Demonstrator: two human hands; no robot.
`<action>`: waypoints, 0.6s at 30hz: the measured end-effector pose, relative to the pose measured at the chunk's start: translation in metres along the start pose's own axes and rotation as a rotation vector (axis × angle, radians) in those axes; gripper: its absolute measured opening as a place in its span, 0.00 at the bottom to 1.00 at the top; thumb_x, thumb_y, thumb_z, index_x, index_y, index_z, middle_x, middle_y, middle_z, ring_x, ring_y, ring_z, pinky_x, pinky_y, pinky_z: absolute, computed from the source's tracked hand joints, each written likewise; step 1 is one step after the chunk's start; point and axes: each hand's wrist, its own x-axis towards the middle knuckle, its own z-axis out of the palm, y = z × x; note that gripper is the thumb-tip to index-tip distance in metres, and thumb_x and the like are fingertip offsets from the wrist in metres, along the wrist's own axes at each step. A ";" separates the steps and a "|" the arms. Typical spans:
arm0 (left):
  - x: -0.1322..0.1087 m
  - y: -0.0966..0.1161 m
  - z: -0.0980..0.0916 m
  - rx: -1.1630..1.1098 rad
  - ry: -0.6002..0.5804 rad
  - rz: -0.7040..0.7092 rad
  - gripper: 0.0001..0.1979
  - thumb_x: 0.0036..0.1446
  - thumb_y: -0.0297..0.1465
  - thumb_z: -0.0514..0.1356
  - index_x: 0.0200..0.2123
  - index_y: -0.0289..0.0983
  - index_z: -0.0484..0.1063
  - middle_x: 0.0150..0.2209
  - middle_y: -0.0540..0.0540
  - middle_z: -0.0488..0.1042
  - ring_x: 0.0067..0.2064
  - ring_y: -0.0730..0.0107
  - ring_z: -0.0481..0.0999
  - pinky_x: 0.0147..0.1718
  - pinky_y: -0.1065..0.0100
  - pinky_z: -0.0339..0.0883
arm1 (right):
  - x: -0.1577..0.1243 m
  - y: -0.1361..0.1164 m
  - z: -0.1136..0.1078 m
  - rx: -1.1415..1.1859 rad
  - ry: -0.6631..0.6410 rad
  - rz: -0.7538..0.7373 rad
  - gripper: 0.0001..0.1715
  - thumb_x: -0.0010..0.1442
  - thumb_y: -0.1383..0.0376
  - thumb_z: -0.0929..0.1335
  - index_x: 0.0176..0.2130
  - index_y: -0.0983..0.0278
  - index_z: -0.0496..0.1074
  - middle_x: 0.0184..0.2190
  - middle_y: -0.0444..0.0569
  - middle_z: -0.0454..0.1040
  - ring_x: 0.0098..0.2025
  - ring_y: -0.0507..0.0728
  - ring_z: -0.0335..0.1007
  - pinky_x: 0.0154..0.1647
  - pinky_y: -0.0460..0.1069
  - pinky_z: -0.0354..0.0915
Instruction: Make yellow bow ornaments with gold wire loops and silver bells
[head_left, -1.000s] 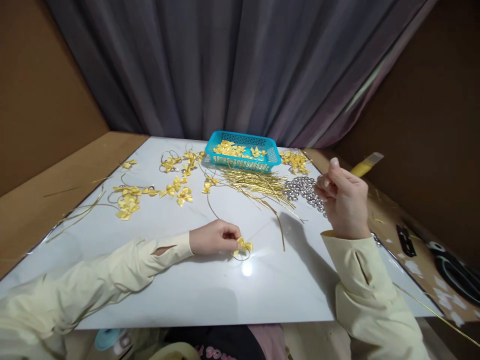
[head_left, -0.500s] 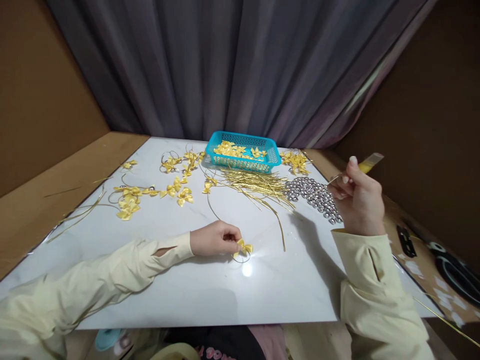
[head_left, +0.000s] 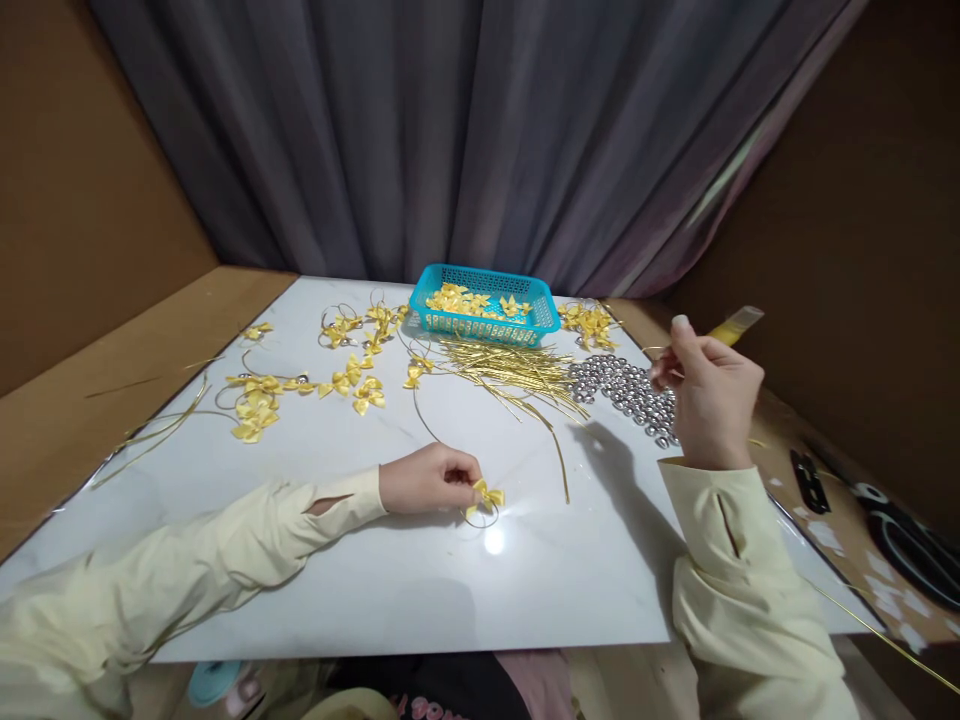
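My left hand (head_left: pixel 435 478) rests low over the table, thumb and forefinger pinched on a yellow ribbon bow (head_left: pixel 489 494). A thin wire loop (head_left: pixel 480 518) hangs from the bow, just above the tabletop. Raised at the right, my right hand (head_left: pixel 712 395) is closed around a slim tool with a clear and yellow end (head_left: pixel 739 326), which sticks out behind the thumb. The tool's other end is mostly hidden by the fingers. Behind and left of that hand lies a spread of small silver bells or beads (head_left: pixel 626 390).
A turquoise basket (head_left: pixel 487 330) of yellow bows stands at the back. Before it lies a pile of gold wire ties (head_left: pixel 510 368). More yellow bows (head_left: pixel 256 415) with loops lie at left. Black-handled scissors (head_left: pixel 911 545) and a black clip-like object (head_left: pixel 808 480) sit at right.
My right hand has shifted slightly left and turned a little, with the slim tool still in it. The left hand and the bow stay nearly where they were.
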 end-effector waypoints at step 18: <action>0.002 0.003 -0.002 -0.082 0.066 -0.023 0.11 0.46 0.36 0.62 0.24 0.33 0.67 0.20 0.54 0.65 0.24 0.77 0.60 0.24 0.74 0.54 | -0.020 -0.050 0.014 0.327 -0.272 0.390 0.20 0.54 0.55 0.68 0.21 0.61 0.59 0.16 0.36 0.48 0.14 0.45 0.31 0.12 0.45 0.31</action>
